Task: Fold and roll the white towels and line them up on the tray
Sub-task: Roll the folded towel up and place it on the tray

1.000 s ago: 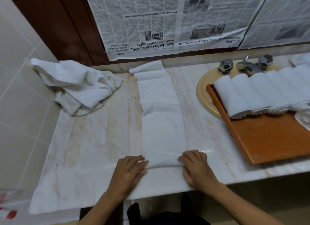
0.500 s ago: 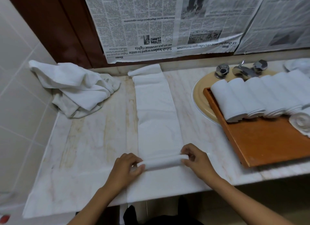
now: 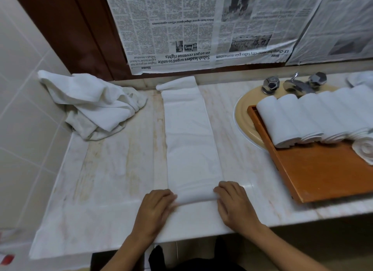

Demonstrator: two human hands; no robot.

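Observation:
A white towel [image 3: 189, 133], folded into a long narrow strip, lies on the marble counter and runs from the back wall toward me. Its near end is rolled into a short tube [image 3: 194, 195]. My left hand [image 3: 155, 208] grips the roll's left end and my right hand [image 3: 234, 202] grips its right end, fingers curled over it. An orange wooden tray [image 3: 323, 176] sits to the right, over the sink. Several rolled white towels [image 3: 302, 117] lie side by side along its far part, and one more roll [image 3: 365, 151] shows its spiral end at the right edge.
A heap of loose white towels [image 3: 90, 107] lies at the back left of the counter [image 3: 113, 165], against the tiled wall. Chrome taps [image 3: 292, 83] stand behind the tray on the yellow sink rim [image 3: 244, 117]. Newspaper sheets [image 3: 201, 28] hang on the back wall.
Both hands have turned the towel's near end over into a roll and pushed it away from me. The roll is thicker now than half a second ago.

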